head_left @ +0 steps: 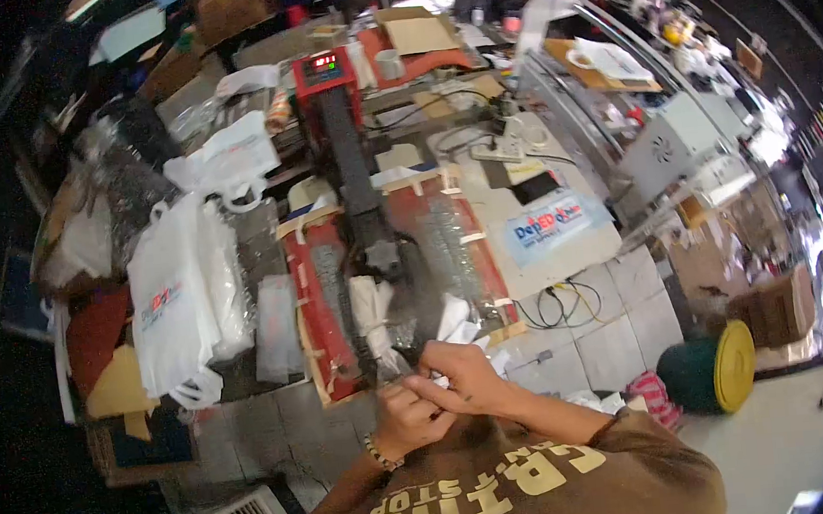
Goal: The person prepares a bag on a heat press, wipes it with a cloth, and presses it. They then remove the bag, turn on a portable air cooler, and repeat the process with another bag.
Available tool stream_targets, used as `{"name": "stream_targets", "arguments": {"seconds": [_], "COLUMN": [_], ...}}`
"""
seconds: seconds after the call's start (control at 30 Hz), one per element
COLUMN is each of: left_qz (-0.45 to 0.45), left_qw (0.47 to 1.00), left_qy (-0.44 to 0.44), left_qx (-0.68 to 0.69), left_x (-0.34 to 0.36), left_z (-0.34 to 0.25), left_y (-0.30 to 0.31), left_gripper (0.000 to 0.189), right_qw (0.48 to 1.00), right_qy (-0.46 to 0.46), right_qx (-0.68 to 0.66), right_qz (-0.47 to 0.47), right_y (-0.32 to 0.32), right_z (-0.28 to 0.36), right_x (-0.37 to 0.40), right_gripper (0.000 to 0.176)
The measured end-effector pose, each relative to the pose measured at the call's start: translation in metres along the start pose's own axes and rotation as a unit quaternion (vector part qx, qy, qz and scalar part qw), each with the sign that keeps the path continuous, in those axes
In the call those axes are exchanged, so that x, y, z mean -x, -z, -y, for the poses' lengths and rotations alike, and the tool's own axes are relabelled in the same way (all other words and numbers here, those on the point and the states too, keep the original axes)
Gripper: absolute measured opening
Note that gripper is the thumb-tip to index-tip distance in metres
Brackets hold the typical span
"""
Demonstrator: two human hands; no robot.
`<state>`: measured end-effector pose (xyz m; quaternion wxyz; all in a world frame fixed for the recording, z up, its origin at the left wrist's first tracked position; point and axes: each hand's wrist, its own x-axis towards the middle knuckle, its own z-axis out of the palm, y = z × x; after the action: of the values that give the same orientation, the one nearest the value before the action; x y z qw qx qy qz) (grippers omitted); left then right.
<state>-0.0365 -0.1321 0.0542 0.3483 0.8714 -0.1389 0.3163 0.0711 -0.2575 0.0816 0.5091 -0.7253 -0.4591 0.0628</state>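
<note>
My left hand (414, 421) and my right hand (466, 377) meet close to my body, at the near end of the machine. The fingers of both are closed on a piece of clear plastic (394, 364), mostly hidden by them. Just beyond them lies a pale wrapped bundle (370, 311). The black arm of a press machine (355, 174) with a red display box (325, 69) reaches toward me. Red panels (323, 304) edged with tan tape lie on both sides of it.
White printed bags (175, 297) are stacked on the left. To the right, a printed sheet (558, 228) and a black phone (535, 186) lie on a board. A green bin with a yellow lid (734, 366) stands at the lower right, and cables (572, 304) lie on the tiles.
</note>
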Motion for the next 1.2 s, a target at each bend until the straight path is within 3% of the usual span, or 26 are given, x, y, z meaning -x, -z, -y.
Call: {"name": "stream_targets", "arguments": {"seconds": [0.13,0.17,0.2,0.23,0.27,0.33,0.37,0.47,0.53,0.57,0.6,0.67,0.73,0.8,0.83,0.87,0.93,0.97,1.0,1.1,1.2], "left_qz": [0.022,-0.01,-0.041,-0.053,-0.077,-0.099,-0.108,-0.127,-0.138,-0.136,-0.136,-0.115,-0.101,-0.115,-0.054,-0.049,0.053,0.066,0.067,0.078,0.019], "left_qw": [0.999,0.997,0.992,0.972,0.963,0.933,0.914,0.877,0.864,0.862,0.863,0.859,0.853,0.926,0.979,0.979,0.997,0.991,0.991,0.977,0.975], "left_qy": [0.028,0.068,0.11,0.206,0.212,0.251,0.274,0.315,0.328,0.325,0.319,0.284,0.247,0.21,0.129,0.126,-0.041,-0.077,-0.079,-0.127,-0.146], "left_qx": [0.024,0.039,0.054,0.095,0.147,0.237,0.279,0.341,0.357,0.363,0.368,0.41,0.448,0.292,0.151,0.154,0.025,-0.087,-0.084,-0.15,-0.166], "left_x": [-0.01,-0.012,-0.011,-0.006,-0.019,-0.028,-0.029,-0.028,-0.026,-0.026,-0.026,-0.02,-0.023,-0.025,-0.03,-0.034,-0.048,-0.057,-0.06,-0.068,-0.071], "left_z": [-0.008,-0.008,-0.01,-0.012,-0.021,-0.023,-0.02,-0.007,0.003,0.008,0.014,0.036,0.036,0.029,0.027,0.024,0.01,-0.001,-0.003,-0.003,0.006], "left_y": [0.003,0.005,0.007,0.007,0.008,0.012,0.015,0.022,0.027,0.029,0.031,0.029,0.024,0.019,0.026,0.028,0.027,0.031,0.03,0.026,0.016], "left_gripper": [0.018,0.023,0.03,0.057,0.073,0.07,0.069,0.065,0.062,0.061,0.06,0.059,0.059,0.055,0.062,0.062,0.062,0.061,0.061,0.073,0.069], "right_qw": [0.999,0.998,0.996,0.996,0.979,0.884,0.941,0.901,0.92,0.939,0.937,0.968,0.97,0.899,0.882,0.881,0.852,0.84,0.84,0.735,0.723], "right_qy": [-0.018,-0.014,-0.01,-0.02,-0.013,-0.017,0.045,0.045,0.114,0.071,0.068,0.019,-0.033,-0.063,-0.094,-0.093,-0.118,-0.119,-0.12,-0.202,-0.209], "right_qx": [-0.027,-0.047,-0.067,-0.055,-0.186,-0.462,-0.311,-0.361,-0.173,-0.168,-0.159,-0.077,-0.118,-0.357,-0.403,-0.402,-0.457,-0.48,-0.478,-0.618,-0.635], "right_qz": [-0.021,-0.036,-0.051,-0.069,-0.083,-0.076,-0.123,-0.236,-0.333,-0.293,-0.304,-0.237,-0.209,-0.245,-0.225,-0.231,-0.226,-0.224,-0.227,-0.191,-0.175], "right_y": [0.002,0.004,0.005,0.007,0.012,0.005,0.012,0.008,0.015,0.01,0.002,-0.017,-0.025,-0.029,-0.026,-0.025,-0.021,-0.018,-0.014,-0.011,-0.028], "right_z": [0.002,0.004,0.009,0.023,0.044,0.058,0.066,0.073,0.063,0.053,0.041,0.027,0.03,0.031,0.028,0.025,0.02,0.016,0.019,0.029,0.009], "right_x": [0.001,0.0,0.0,-0.002,-0.008,-0.01,-0.013,-0.022,-0.031,-0.026,-0.023,-0.015,-0.006,-0.004,-0.003,-0.002,-0.001,0.0,0.002,0.007,0.011], "right_gripper": [0.034,0.032,0.03,0.03,0.026,0.019,0.017,0.016,0.022,0.017,0.017,0.02,0.029,0.039,0.045,0.045,0.05,0.049,0.049,0.05,0.05]}}
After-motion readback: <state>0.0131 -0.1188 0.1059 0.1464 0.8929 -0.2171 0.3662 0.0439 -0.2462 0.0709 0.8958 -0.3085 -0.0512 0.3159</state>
